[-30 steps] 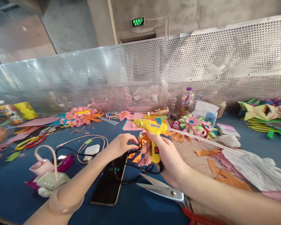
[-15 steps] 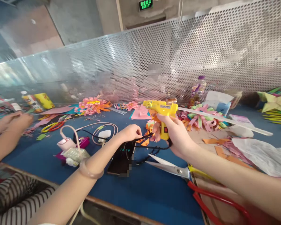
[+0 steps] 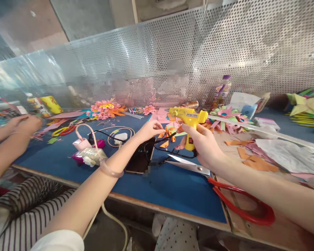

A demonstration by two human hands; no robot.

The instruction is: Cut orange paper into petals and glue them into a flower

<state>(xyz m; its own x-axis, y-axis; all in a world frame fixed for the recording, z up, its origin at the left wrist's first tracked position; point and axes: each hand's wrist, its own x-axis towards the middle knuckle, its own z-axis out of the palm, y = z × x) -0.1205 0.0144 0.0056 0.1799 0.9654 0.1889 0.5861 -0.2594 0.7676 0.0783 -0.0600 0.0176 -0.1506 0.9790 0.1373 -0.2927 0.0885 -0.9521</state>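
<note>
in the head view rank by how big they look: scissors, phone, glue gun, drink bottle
1. scissors
2. phone and glue gun, held in the right hand: look alike, no firm order
3. drink bottle, though it stands farthest from the camera

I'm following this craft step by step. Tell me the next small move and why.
Probably tip the glue gun nozzle down onto the orange paper piece pinched by the left hand: the right hand holds the gun just above it, not yet touching.

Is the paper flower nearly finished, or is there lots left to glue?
Finished flowers lie on the table. In hand: the right hand grips the glue gun; the left hand pinches orange petals. Left: loose orange strips still unglued.
</note>
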